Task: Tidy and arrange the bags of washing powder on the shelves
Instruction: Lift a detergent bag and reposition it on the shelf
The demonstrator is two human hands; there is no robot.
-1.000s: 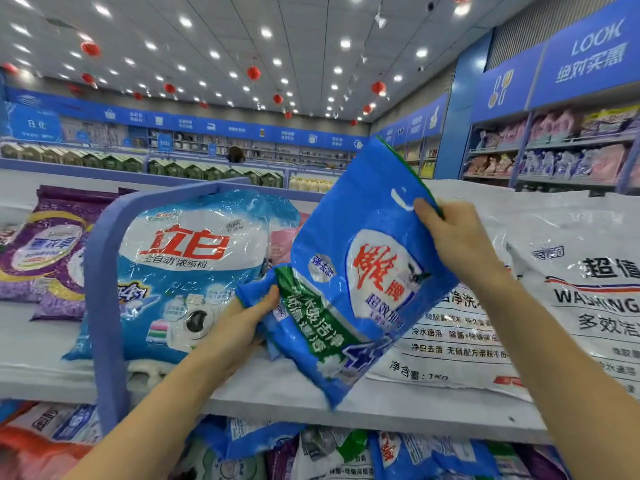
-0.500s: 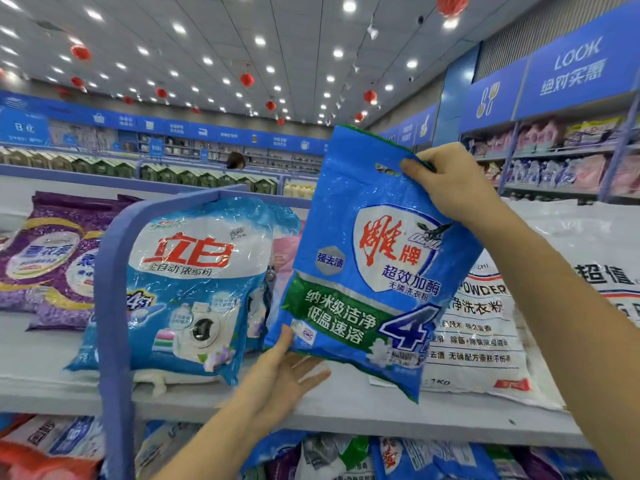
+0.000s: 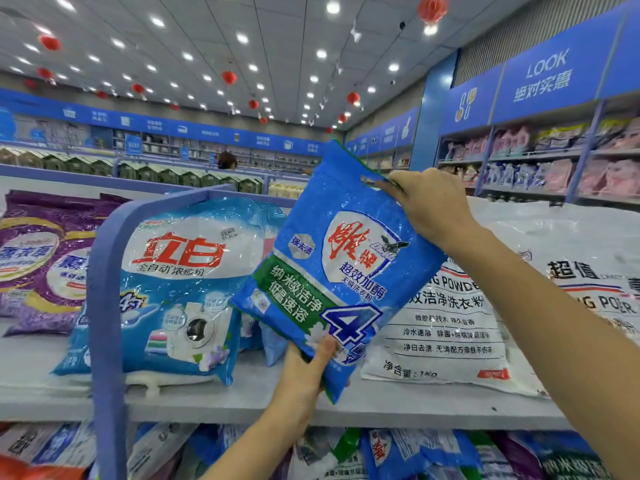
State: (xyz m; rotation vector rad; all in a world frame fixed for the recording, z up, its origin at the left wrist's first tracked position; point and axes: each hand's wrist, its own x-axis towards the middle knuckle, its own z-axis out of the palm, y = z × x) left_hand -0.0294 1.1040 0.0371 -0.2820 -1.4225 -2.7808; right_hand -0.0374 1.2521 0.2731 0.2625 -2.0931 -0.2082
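The blue bag is held tilted above the front edge of the shelf, between a pale bag and a white bag. The right hand grasps its top corner, as before. The left hand, earlier spread open beneath, now pinches the bottom edge.

Only two hands and their forearms show of the person, and both are bare. The left hand looks slim, with a long thumb whose nail is too blurred to make out. Back from its fingers, the left forearm runs uncovered to the lower edge of the view. The right hand shows its smooth back and rounded knuckles. Behind its fingers the wrist narrows, then the right forearm broadens, uncovered to the right edge.
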